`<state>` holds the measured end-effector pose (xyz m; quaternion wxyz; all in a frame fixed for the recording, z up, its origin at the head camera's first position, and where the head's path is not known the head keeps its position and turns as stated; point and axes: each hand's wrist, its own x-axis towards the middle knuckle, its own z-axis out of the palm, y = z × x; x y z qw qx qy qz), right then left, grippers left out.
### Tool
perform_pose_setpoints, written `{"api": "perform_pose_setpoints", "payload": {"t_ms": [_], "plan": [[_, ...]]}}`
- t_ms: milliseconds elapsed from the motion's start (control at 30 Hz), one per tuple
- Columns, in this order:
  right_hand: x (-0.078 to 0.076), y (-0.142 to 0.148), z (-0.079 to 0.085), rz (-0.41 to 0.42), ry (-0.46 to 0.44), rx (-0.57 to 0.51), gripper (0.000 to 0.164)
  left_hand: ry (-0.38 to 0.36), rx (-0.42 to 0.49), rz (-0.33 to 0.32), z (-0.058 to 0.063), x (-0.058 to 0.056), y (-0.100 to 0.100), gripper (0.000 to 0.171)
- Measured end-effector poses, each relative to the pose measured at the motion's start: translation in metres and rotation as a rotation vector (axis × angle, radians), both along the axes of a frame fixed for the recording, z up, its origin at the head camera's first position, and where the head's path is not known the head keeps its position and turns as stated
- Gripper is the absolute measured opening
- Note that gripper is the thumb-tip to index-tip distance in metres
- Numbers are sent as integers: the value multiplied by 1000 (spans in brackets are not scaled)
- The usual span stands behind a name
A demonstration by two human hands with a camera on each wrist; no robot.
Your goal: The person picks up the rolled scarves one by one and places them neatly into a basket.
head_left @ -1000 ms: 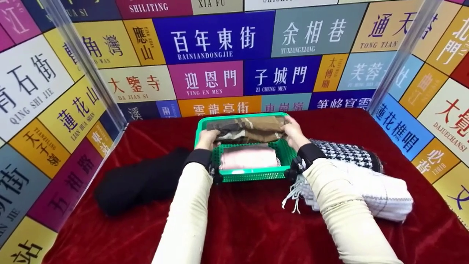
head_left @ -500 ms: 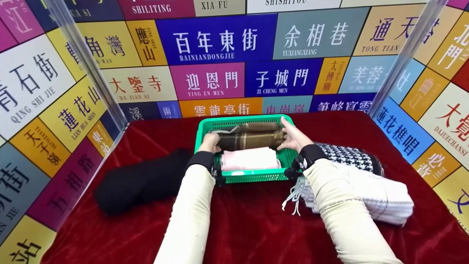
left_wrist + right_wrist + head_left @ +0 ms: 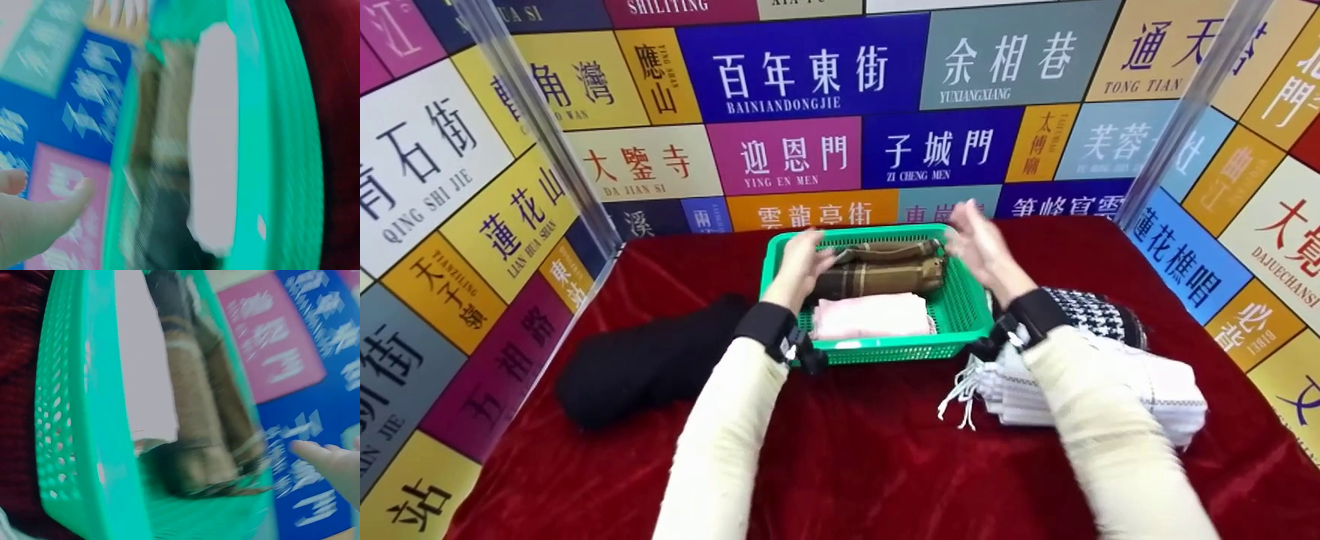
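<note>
Where the red surface (image 3: 847,450) comes nearest, two pale sleeves (image 3: 720,450) reach across it. One white cloth (image 3: 1170,382), fringed, lies on the right and one black cloth (image 3: 649,364) on the left; one houndstooth cloth (image 3: 1091,315) is just behind the white. Between them stands one green basket (image 3: 915,350) with two cloths inside: a pink cloth (image 3: 874,315) at the front and, behind it, a brown checked cloth (image 3: 892,277).

The brown checked cloth runs left to right, its long axis along the basket's long side, dark end toward the left hand (image 3: 805,264), brown end toward the right hand (image 3: 982,244). Both hands hover above the basket, gripping nothing; the left thumb stands well clear of the cloth (blur hides whether the left fingers touch one another), and the right fingers are stretched out.

The right wrist view shows layered edges at the cloth's brown end, too small to make out from the head. Farthest back rises a wall (image 3: 810,67) of coloured nameplates.
</note>
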<state>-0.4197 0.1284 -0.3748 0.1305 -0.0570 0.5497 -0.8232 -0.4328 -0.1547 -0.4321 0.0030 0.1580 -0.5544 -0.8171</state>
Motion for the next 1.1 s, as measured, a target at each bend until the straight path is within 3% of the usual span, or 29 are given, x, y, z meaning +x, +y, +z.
{"api": "perform_pose_setpoints", "payload": {"t_ms": [67, 100, 167, 233, 333, 467, 567, 667, 767, 867, 1000, 1100], "plan": [[14, 10, 11, -82, 145, -44, 57, 120, 70, -45, 54, 52, 23, 49], [23, 17, 15, -110, 220, -58, 53, 180, 83, -73, 75, 75, 33, 49], [44, 32, 20, -150, 374, -44, 49, 310, 87, -124, 89, 100, 47, 49], [66, 51, 21, -164, 530, 33, 43, 410, 49, -173, 92, 119, 59, 50], [91, 86, 11, -201, 757, 322, 34, 548, -58, -237, 82, 140, 71, 51], [106, 139, -17, -182, 967, 806, 32, 709, -299, -349, 66, 166, 79, 44], [112, 173, -42, -18, 972, 1076, 47, 731, -562, -512, 46, 183, 81, 38], [119, 197, -62, 177, 895, 1297, 74, 701, -868, -752, 21, 194, 81, 42], [123, 207, -75, 281, 825, 1455, 94, 659, -1049, -949, -4, 201, 78, 52], [122, 205, -83, 301, 807, 1588, 101, 590, -1100, -1022, -23, 206, 73, 54], [119, 197, -91, 259, 857, 1699, 103, 544, -1083, -1004, -32, 208, 67, 52], [117, 200, -97, 189, 961, 1681, 94, 550, -1075, -972, -31, 207, 64, 51]]}}
